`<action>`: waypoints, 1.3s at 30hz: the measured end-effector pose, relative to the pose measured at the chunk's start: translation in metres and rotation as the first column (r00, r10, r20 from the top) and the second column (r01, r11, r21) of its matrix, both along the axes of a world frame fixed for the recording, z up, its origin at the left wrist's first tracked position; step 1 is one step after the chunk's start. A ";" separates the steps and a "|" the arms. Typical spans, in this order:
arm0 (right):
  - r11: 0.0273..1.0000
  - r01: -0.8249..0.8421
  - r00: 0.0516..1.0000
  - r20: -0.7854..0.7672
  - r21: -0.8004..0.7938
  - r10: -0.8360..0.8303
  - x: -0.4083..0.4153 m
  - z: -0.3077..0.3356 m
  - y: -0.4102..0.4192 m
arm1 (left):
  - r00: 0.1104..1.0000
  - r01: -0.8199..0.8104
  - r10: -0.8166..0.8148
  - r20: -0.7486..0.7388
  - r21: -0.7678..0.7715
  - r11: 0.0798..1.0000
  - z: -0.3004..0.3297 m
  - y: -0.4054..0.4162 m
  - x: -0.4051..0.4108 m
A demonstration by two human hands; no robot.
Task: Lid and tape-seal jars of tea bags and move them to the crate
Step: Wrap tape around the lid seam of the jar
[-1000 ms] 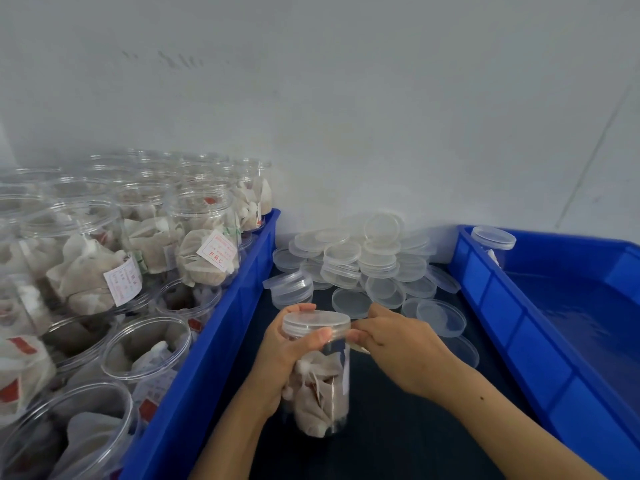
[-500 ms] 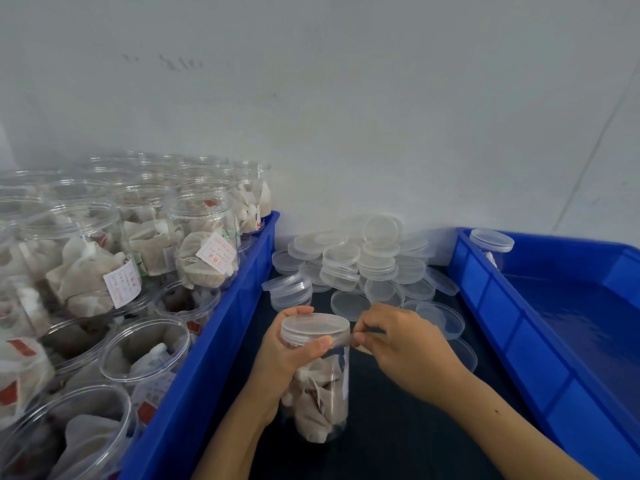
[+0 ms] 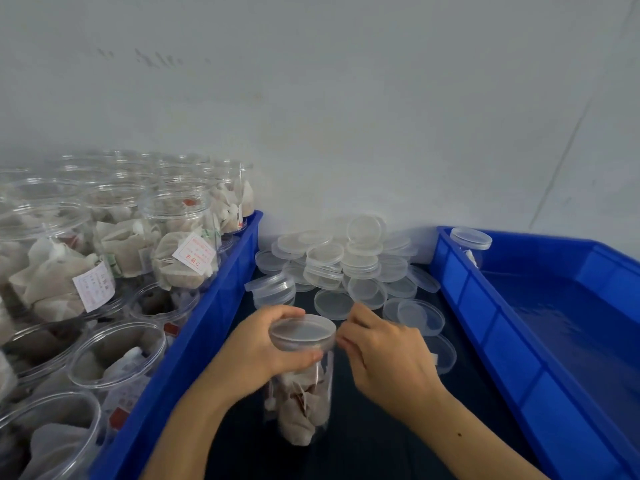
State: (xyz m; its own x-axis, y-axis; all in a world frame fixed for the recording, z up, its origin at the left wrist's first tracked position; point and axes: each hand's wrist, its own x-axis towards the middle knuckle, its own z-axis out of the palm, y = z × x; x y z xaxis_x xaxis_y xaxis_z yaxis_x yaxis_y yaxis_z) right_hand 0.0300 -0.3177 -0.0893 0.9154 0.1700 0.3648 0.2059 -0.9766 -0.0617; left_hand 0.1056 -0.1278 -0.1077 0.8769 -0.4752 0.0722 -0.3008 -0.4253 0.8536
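**A:** Starting at the left: blue crate (image 3: pixel 194 337) packed with open jars of tea bags (image 3: pixel 180 244), none lidded yet. In the middle, the left hand (image 3: pixel 256 351) wraps the neck of the tea-bag jar (image 3: pixel 301 396) on the dark surface (image 3: pixel 363 445), lid (image 3: pixel 302 331) on.

**B:** The right hand (image 3: pixel 384 358) pinches at the lid's rim. Looks like taping; tape's too clear to tell. Next it needs wrapping round the seam. Spare lids (image 3: pixel 346 265) crowd behind; the right-hand crate (image 3: pixel 485 327) holds one sealed jar (image 3: pixel 471 244).
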 end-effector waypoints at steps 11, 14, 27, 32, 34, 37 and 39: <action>0.996 0.001 0.999 -0.051 0.087 0.004 -0.003 -0.001 0.000 | 0.970 -0.125 0.029 0.240 0.398 0.909 0.015 -0.033 -0.018; 0.998 0.009 0.997 -0.071 0.068 -0.004 -0.006 -0.003 -0.006 | 0.951 -0.055 -0.085 0.296 0.435 0.899 0.013 -0.034 -0.019; 0.994 0.013 1.000 -0.016 0.113 -0.011 0.000 -0.007 0.002 | 0.955 -0.147 0.010 0.295 0.448 0.882 0.015 -0.026 -0.021; 0.994 0.019 1.000 -0.010 0.108 -0.018 0.004 -0.007 -0.003 | 0.889 -0.308 0.113 0.443 0.397 0.865 0.000 -0.031 -0.022; 0.997 -0.002 1.000 0.009 0.075 0.001 0.004 -0.008 -0.002 | 0.871 -0.333 0.127 0.474 0.381 0.863 -0.004 -0.032 -0.021; 0.999 -0.037 0.996 0.083 -0.007 0.038 0.003 -0.006 0.003 | 0.861 -0.331 0.119 0.494 0.367 0.869 -0.009 -0.031 -0.021; 0.999 -0.020 0.990 0.142 -0.051 0.027 0.002 -0.005 0.008 | 0.860 -0.314 0.104 0.499 0.358 0.879 -0.010 -0.028 -0.019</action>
